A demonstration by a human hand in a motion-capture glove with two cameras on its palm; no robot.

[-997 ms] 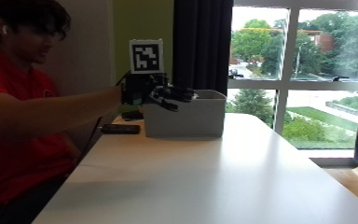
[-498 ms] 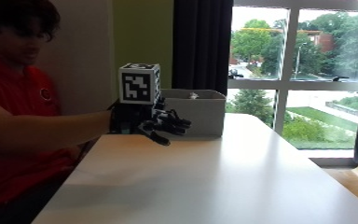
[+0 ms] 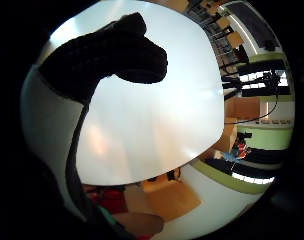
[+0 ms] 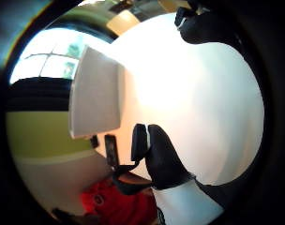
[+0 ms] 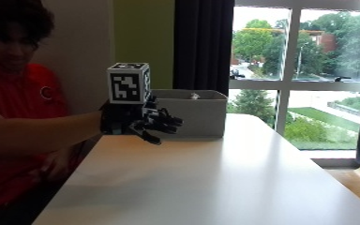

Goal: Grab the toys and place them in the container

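The grip [image 5: 144, 123] hangs above the white tabletop [image 5: 217, 178], fingers loosely curled and holding nothing. Just beyond it stands the grey container [image 5: 195, 112], its near wall blocking a level pass while its top is open from above. Beneath and ahead of the grip, toward the window side, bare tabletop stretches.

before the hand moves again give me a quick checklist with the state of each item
1. Gloved right hand holds nothing: ok, fingers relaxed.
2. Hand clear of the grey container: ok, it hovers in front of it above the white table.
3. Container upright on the table: ok.
4. A toy in sight on the table to pick next: not ok, none shows.
5. Toys already inside the container: cannot tell, only a small bit shows at the rim.
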